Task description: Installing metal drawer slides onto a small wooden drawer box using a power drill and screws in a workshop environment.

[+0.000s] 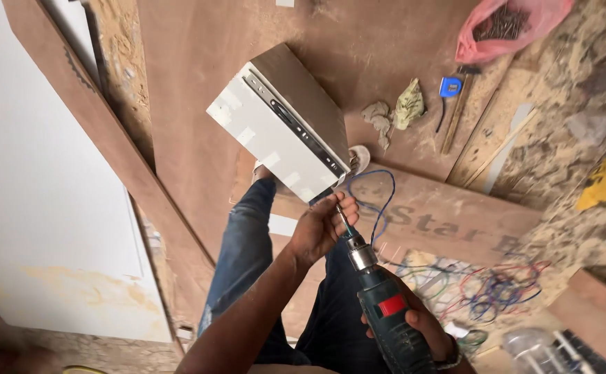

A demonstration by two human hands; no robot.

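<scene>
While the right hand (pixel 414 325) wraps closed around the grip of a dark green power drill (pixel 386 318) with a red patch on its body and a silver chuck, the left hand (pixel 320 225) pinches the thin bit (pixel 344 220) near its tip with fingers pressed together. The drill sits low in the frame, above the person's jeans-clad legs, its long axis running from lower right up to upper left, with the bit aimed at the lower corner of a white drawer box (pixel 279 125) fitted with a metal slide rail. Up at the top right, a pink plastic bag (pixel 476 45) lies open holding dark nails. Tangled coloured wires (pixel 483 287) sprawl just right of the drill on the wooden floor.
</scene>
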